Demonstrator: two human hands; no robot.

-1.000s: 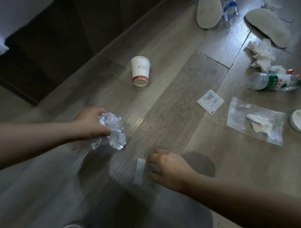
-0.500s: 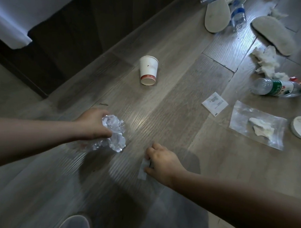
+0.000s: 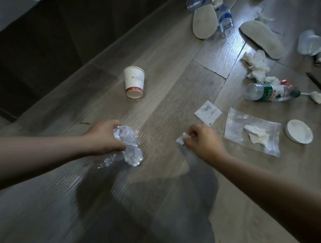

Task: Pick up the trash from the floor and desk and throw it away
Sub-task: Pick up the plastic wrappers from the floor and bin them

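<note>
My left hand point(image 3: 103, 136) grips a crumpled clear plastic wrapper point(image 3: 129, 147) above the wooden floor. My right hand point(image 3: 204, 141) pinches a small white paper scrap point(image 3: 181, 139), lifted off the floor. Ahead lie a white paper cup point(image 3: 134, 81) on its side, a small white sachet point(image 3: 208, 113), a clear zip bag point(image 3: 250, 131) with a tissue inside, a white round lid point(image 3: 299, 131) and a green-labelled plastic bottle point(image 3: 270, 92).
Crumpled tissues point(image 3: 256, 65), two grey slippers point(image 3: 204, 24) point(image 3: 262, 38), a blue-labelled bottle point(image 3: 226, 20) and a clear plastic cup point(image 3: 309, 43) lie further off. Dark furniture point(image 3: 57, 38) runs along the left. Shadow covers the floor near me.
My right hand has picked the white scrap up from the floor and moved right and forward. My left hand keeps holding the crumpled plastic. The view has shifted slightly.
</note>
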